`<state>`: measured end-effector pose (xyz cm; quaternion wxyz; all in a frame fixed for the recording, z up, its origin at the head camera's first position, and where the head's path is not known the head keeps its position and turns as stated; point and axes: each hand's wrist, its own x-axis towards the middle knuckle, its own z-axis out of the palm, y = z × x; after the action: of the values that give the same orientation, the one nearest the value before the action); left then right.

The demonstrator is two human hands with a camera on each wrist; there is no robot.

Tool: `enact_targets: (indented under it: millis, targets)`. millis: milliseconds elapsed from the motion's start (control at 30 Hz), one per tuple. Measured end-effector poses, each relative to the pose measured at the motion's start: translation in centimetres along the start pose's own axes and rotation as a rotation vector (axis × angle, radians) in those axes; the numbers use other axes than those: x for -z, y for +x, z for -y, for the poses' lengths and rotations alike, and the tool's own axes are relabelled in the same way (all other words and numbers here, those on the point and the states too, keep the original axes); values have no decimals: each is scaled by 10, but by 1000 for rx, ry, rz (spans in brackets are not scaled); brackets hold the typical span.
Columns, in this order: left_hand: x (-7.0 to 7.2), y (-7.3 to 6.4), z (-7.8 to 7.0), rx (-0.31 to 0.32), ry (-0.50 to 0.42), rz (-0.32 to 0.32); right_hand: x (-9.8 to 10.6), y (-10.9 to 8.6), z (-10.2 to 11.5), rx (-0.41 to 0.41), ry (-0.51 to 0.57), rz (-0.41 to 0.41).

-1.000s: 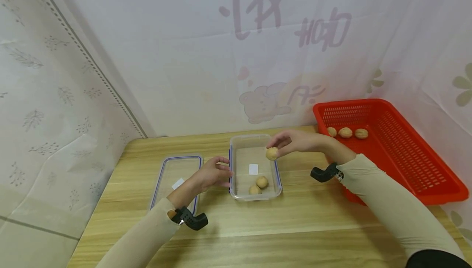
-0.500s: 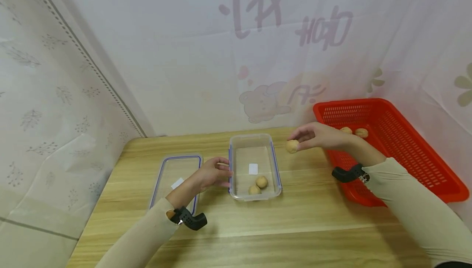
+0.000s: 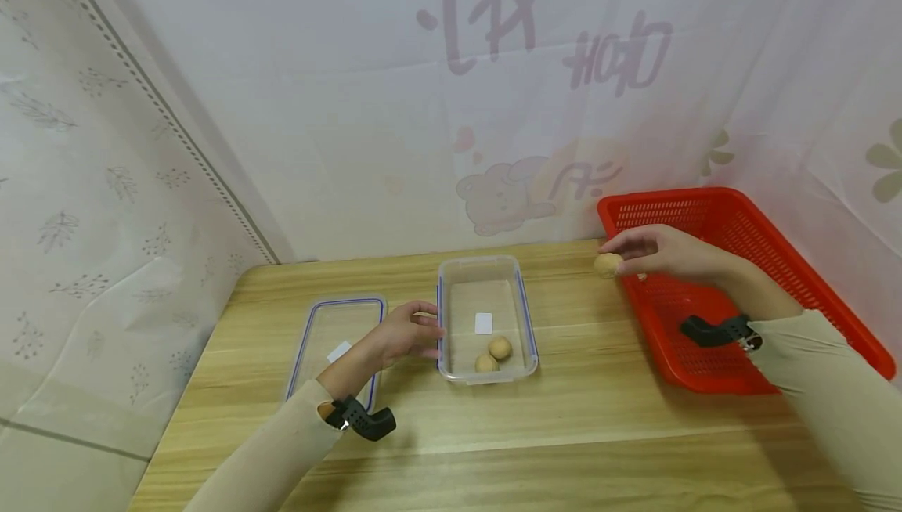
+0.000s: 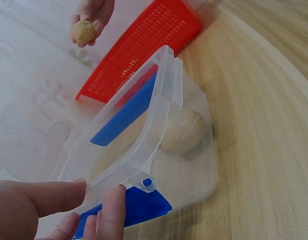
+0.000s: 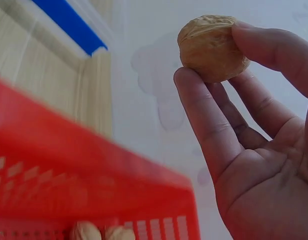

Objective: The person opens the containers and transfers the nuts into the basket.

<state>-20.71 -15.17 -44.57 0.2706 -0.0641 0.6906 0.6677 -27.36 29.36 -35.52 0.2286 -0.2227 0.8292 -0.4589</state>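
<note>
Red plastic forms the basket (image 3: 662, 340), which is found at three o'clock from the clear box (image 3: 479, 293) in the head view; both are set on a wood-grain table (image 3: 409, 465). The lid (image 3: 345, 320) is laid between eight and nine o'clock, off the box. One walnut (image 3: 607, 265) is pinched between thumb and fingers in the grip of the right hand (image 3: 672, 252), raised at two o'clock beside the basket's rim. The left hand (image 3: 409, 332) is placed at nine o'clock, its grip loose, with fingers laid against the box wall by a blue clip (image 4: 144, 205). Two further walnuts (image 3: 501, 347) are contained at the box's six o'clock end. The work is judged partly done: nuts are divided between the two containers, and the held one is yet to be set down; its direction of transfer cannot be established. The basket's contents (image 5: 87, 231) are cut off at the lower edge of the right wrist view and largely covered by the right arm in the head view, so no count is certified. The lid is partly covered by the left arm.
</note>
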Motion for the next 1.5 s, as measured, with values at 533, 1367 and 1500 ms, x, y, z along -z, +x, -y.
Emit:
enact_targets:
  millis: [533,1367,1500]
  targets:
    - [0,1,0,4,-11,0,41,-25,-57,-43,-14,-111]
    - [0,1,-1,4,-2,7,54,-27,-110,-280,-202,-167]
    - [0,0,-1,9,-7,0,50,-25,-120,-286,-225,-171]
